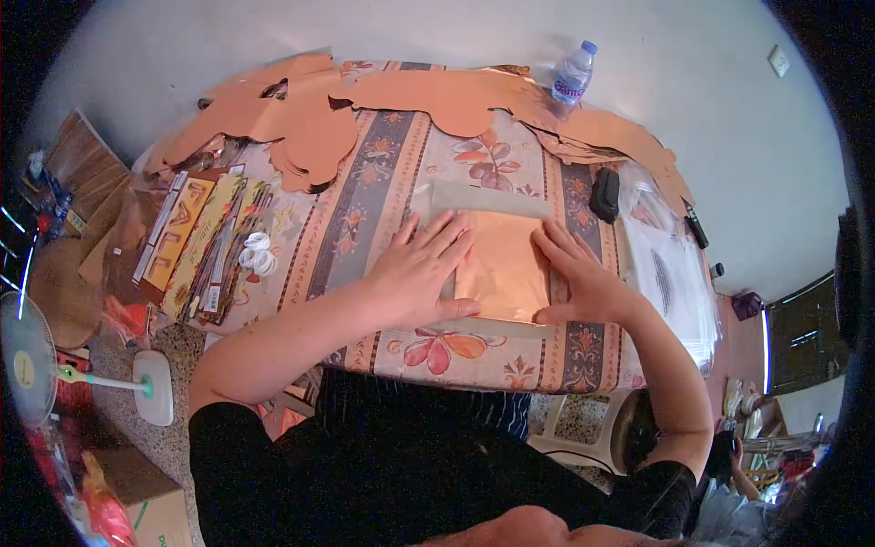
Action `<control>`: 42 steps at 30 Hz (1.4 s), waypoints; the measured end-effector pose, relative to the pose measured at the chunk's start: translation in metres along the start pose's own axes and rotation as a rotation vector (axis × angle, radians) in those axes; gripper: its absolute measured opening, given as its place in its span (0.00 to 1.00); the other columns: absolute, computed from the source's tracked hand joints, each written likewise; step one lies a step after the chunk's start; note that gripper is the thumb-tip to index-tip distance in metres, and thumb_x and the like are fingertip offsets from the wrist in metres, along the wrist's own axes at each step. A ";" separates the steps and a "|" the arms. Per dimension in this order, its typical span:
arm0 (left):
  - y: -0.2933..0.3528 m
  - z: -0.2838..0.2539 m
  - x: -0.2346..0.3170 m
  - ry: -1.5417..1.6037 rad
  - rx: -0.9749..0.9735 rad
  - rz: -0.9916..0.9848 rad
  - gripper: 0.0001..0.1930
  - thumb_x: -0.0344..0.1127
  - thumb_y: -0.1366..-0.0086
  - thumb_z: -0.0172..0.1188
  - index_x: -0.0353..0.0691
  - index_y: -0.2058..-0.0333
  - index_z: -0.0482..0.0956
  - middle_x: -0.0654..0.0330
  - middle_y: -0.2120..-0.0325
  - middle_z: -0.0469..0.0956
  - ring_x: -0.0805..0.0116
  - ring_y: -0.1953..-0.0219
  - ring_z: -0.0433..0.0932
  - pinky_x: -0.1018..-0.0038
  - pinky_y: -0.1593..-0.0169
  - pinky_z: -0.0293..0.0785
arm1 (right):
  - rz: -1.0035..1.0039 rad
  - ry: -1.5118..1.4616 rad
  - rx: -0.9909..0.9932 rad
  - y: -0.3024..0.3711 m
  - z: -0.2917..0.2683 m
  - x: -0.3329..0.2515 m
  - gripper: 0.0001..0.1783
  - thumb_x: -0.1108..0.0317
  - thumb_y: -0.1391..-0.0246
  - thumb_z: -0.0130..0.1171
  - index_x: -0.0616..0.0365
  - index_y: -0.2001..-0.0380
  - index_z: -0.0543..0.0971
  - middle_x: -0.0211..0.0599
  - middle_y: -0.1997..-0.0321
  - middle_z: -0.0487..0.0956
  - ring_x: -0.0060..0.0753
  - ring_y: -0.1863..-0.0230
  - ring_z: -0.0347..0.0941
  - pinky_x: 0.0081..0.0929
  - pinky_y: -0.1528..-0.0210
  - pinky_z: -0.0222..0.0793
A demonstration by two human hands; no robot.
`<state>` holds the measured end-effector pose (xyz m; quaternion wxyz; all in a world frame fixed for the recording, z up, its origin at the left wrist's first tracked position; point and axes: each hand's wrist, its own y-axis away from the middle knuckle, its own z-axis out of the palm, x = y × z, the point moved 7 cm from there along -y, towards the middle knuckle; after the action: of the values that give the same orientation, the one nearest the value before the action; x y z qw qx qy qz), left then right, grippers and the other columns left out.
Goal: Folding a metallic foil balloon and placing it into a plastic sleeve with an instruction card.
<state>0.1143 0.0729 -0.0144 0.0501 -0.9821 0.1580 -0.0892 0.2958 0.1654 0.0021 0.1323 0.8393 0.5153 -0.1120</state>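
Observation:
A flat, shiny copper-orange square, like folded foil or paper, lies on the flowered tablecloth in front of me. Beneath it, a greyish see-through sheet sticks out around the edges. My left hand rests along the square's left side, fingers spread and thumb on its lower left corner. On the opposite side my right hand lies with fingers stretched along the right edge, its thumb near the lower right corner. Neither hand grips anything.
Large orange cut-out sheets line the table's far side, beside a water bottle. Printed packs and white rings lie left. At right are a black case, clear plastic bags and a black marker.

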 end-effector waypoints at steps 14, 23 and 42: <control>-0.001 -0.005 0.001 0.101 0.017 -0.026 0.47 0.62 0.40 0.52 0.28 0.36 0.49 0.45 0.33 0.46 0.51 0.29 0.41 0.50 0.31 0.37 | -0.051 0.129 0.025 0.004 0.009 0.004 0.69 0.30 0.69 0.64 0.60 0.32 0.46 0.58 0.27 0.41 0.53 0.26 0.32 0.48 0.28 0.31; -0.004 -0.001 0.007 0.090 0.022 -0.026 0.45 0.63 0.37 0.46 0.26 0.37 0.51 0.40 0.34 0.46 0.48 0.30 0.39 0.47 0.32 0.36 | -0.017 0.161 -0.002 -0.004 0.014 -0.016 0.67 0.32 0.64 0.62 0.63 0.31 0.44 0.59 0.27 0.39 0.54 0.26 0.30 0.46 0.28 0.28; -0.003 0.000 0.009 0.034 0.099 0.029 0.45 0.63 0.38 0.49 0.28 0.37 0.54 0.41 0.35 0.51 0.47 0.30 0.44 0.47 0.32 0.38 | 0.034 0.168 0.034 -0.042 0.033 -0.064 0.68 0.31 0.63 0.62 0.68 0.33 0.43 0.64 0.29 0.40 0.58 0.26 0.31 0.49 0.28 0.29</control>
<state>0.1234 0.0729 -0.0126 0.0971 -0.9745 0.1683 -0.1127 0.2282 0.1190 -0.0123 0.0761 0.8565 0.5083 -0.0476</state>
